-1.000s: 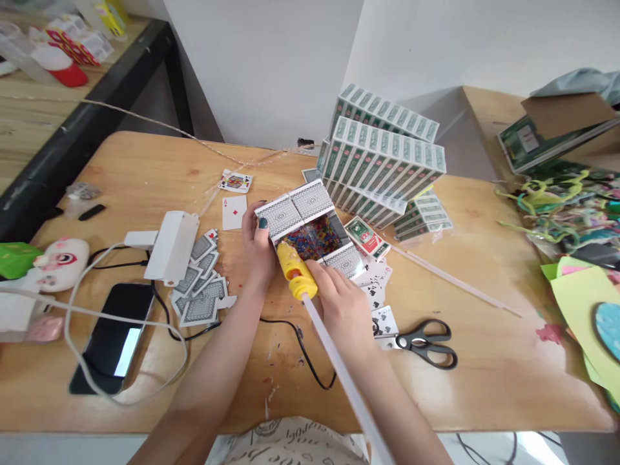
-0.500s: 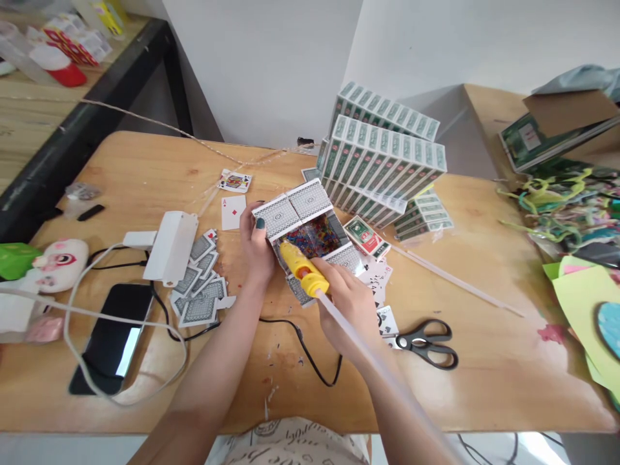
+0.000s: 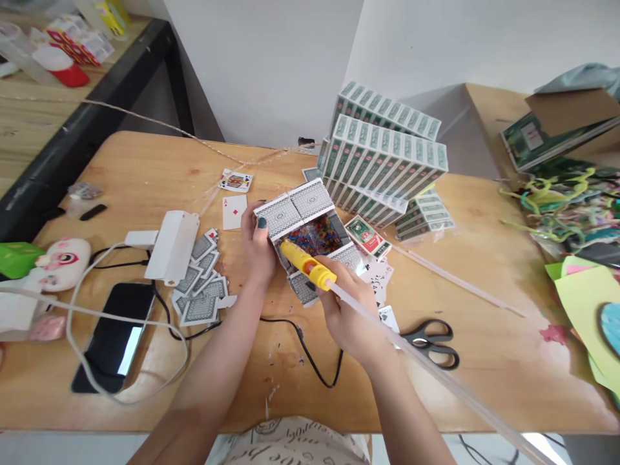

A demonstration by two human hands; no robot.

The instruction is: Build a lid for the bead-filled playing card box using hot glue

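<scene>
Two hands full; left hand holds the card box by its left end; right hand grips the yellow glue gun — long body slanting up-left, tip by the box's open middle — touching, cannot tell.

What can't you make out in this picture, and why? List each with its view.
All in the head view:
- Glue gun's trigger: behind the right hand.
- Some left-hand fingertips: behind the card-covered box.
- Glue stick's far end: cut off by the bottom edge.
- Small print on the green packs: too small.
</scene>
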